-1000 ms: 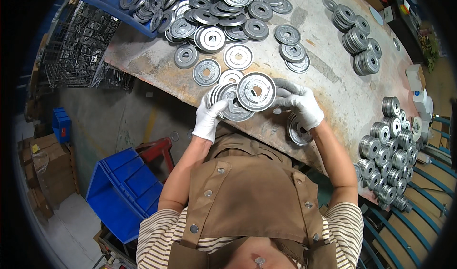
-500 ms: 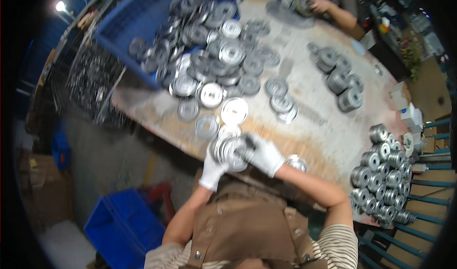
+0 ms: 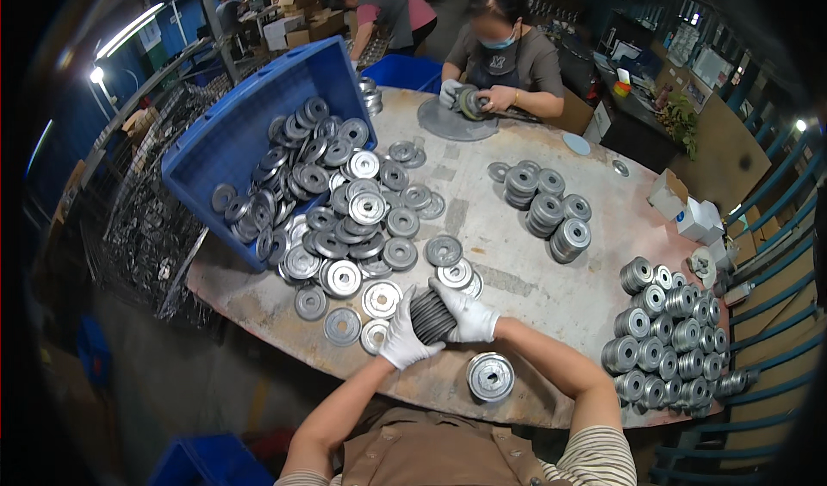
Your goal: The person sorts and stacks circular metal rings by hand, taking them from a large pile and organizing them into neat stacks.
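- Worktable: broad, worn, grey surface with brown stains; I am at its near edge.
- Bin: blue plastic, rectangular, at the table's far left, grey metal discs inside.
- Co-worker: across the table in a grey top, both hands on a dark round piece.
- Bank of disc stacks: silvery metal, many short cylinders packed close together by the table's right edge.
- Loose heap: grey, round metal discs with central holes, overlapping, spread from the bin onto the table.
- Cluster of stacks: grey metal discs, several short piles mid-table, well apart from my hands.
- My left hand: white glove, grasping the lower left side of the held stack.
- My right hand: white glove, grasping the same stack from its upper right.
- Held stack: dark grey metal discs, tilted, ribbed edges facing me, between both palms near the table's front edge. Cannot tell whether it touches the table.
- Short stack: silvery metal discs, on the table below my right hand.
- Single disc: grey metal, flat, left of my left hand.
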